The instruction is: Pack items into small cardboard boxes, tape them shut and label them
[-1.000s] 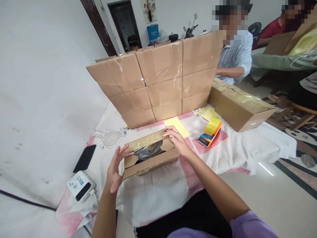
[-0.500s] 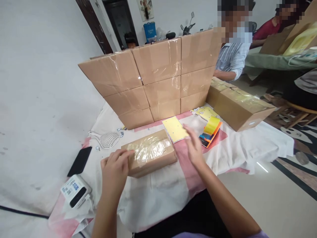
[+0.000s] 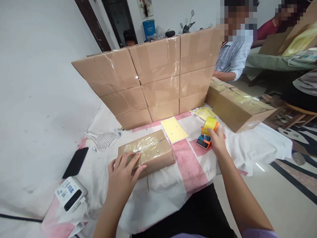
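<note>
A small cardboard box [image 3: 156, 145] with shiny clear tape over its top lies lengthwise on the table before me. My left hand [image 3: 125, 165] rests on its near left end, fingers spread on the taped top and thumb at the front side. To the right, my right hand [image 3: 216, 140] is closed on an orange tape dispenser [image 3: 206, 138] carrying a yellowish roll of tape [image 3: 210, 125]. Some of its fingers are hidden behind the dispenser. Between the box and the dispenser lies a flat yellow card [image 3: 174, 130].
A wall of stacked cardboard boxes [image 3: 158, 76] stands at the back. Another taped box [image 3: 240, 105] lies right, near a person in a light shirt [image 3: 234, 54]. On the left are a white slotted scoop [image 3: 106, 140], a black phone [image 3: 75, 162] and a white device [image 3: 70, 194].
My right hand has moved right from beside the yellow card and taken hold of the tape dispenser. My left hand has shifted from the box's end onto its top, fingers now spread.
</note>
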`<state>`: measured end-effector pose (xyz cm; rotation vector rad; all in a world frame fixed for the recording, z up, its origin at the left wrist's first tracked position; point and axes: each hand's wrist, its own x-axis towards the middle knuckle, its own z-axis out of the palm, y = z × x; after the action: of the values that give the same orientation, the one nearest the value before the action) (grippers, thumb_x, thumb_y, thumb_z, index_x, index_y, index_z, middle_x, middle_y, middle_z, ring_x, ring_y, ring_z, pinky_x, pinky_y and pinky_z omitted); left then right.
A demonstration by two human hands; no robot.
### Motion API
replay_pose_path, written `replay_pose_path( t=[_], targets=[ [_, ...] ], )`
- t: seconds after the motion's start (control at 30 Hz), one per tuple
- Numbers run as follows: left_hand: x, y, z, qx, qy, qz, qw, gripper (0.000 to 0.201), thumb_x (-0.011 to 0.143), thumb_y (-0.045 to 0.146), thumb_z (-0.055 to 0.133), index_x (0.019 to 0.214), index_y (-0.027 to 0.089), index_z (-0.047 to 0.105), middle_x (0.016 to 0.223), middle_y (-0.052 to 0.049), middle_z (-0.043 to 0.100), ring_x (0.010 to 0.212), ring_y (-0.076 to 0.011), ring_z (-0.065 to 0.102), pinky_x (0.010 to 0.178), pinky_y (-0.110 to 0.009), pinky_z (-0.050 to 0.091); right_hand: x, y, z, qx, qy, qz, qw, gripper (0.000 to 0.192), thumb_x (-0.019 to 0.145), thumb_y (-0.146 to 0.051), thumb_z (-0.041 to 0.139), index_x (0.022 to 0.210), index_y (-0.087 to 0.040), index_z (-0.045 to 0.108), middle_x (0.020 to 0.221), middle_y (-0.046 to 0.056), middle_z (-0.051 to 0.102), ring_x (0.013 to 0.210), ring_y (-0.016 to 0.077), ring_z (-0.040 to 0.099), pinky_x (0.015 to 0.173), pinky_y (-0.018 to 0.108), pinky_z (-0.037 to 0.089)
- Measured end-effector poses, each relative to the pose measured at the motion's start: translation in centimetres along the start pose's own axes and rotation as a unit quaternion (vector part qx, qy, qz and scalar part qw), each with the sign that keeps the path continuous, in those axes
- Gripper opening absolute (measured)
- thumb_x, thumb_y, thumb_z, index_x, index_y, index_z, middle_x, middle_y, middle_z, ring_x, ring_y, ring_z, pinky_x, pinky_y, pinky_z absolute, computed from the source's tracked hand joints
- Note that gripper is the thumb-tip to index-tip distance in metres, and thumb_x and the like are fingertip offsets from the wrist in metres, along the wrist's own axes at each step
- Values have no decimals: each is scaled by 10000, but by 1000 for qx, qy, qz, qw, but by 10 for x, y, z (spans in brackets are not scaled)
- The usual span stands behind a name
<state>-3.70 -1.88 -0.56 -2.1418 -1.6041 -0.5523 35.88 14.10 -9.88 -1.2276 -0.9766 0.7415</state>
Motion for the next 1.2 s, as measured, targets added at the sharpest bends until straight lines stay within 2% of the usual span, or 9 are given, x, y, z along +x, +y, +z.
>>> replay_pose_path(
  t=[0.17, 0.37, 0.47, 0.57, 0.63, 0.73, 0.87, 1.03, 1.2],
  targets=[
    [6, -3, -3, 9, -29, 4, 1000, 292, 1014, 403, 554, 1218, 239, 684, 1236, -93, 730, 1106, -278, 656, 972, -464, 318, -16, -3, -4, 62, -45, 13, 997, 384, 803, -341, 682, 1169, -255, 602, 1106, 48, 762, 948, 246, 761, 892, 431, 621],
    [12, -2, -14, 4, -31, -8, 999, 330, 994, 422, 586, 1262, 249, 672, 1193, -75, 749, 1089, -287, 673, 1014, -511, 280, -68, -37, 19, 98, -83, -34, 991, 377, 903, -494, 681, 1182, -259, 584, 1092, 73, 753, 949, 243, 747, 849, 416, 622],
    [12, 22, -18, -3, 37, -69, 997, 334, 976, 399, 614, 1258, 238, 695, 1166, -104, 734, 1076, -314, 656, 998, -525, 311, -97, -63, 36, 99, -69, -59, 991, 327, 928, -498, 662, 1126, -243, 614, 1034, 61, 731, 928, 224, 717, 825, 374, 602],
    [9, 62, -13, -101, 87, -86, 987, 260, 961, 361, 624, 1153, 244, 755, 1085, -112, 697, 994, -297, 641, 935, -494, 397, -123, -84, 47, 108, -83, -62, 989, 282, 955, -478, 635, 1092, -232, 619, 946, 29, 690, 840, 192, 670, 762, 326, 566],
    [7, 90, -5, -221, 45, -80, 971, 269, 964, 373, 607, 1154, 256, 757, 1059, -103, 667, 1012, -279, 630, 916, -454, 461, -137, -92, 50, 102, -94, -66, 988, 262, 981, -486, 585, 1017, -228, 612, 857, 8, 639, 748, 174, 608, 678, 297, 520],
    [4, 122, 10, -375, -49, -110, 919, 279, 986, 389, 554, 1111, 254, 764, 1077, -94, 629, 1071, -249, 612, 931, -401, 514, -152, -92, 49, 71, -120, -88, 986, 320, 1033, -491, 457, 888, -230, 571, 753, -7, 554, 657, 166, 512, 598, 285, 433],
    [7, 137, 22, -491, -79, -154, 854, 214, 957, 346, 607, 902, 236, 782, 969, -68, 584, 985, -206, 603, 899, -340, 515, -158, -82, 44, 22, -145, -130, 981, 305, 1059, -426, 399, 857, -234, 523, 673, -26, 481, 567, 152, 429, 542, 284, 337],
    [15, 145, 14, -526, -13, -164, 834, 213, 908, 329, 680, 748, 215, 762, 846, -34, 499, 810, -158, 548, 756, -278, 486, -153, -71, 39, -51, -86, -199, 975, 296, 1054, -392, 387, 810, -247, 471, 603, -43, 418, 491, 146, 381, 506, 292, 281],
    [12, 153, 0, -530, -65, -194, 823, 303, 908, 354, 660, 655, 195, 711, 768, -30, 525, 721, -140, 530, 652, -252, 445, -134, -72, 32, -81, 34, -203, 975, 352, 1042, -442, 407, 748, -252, 446, 591, -40, 414, 502, 151, 372, 527, 305, 283]
  ],
)
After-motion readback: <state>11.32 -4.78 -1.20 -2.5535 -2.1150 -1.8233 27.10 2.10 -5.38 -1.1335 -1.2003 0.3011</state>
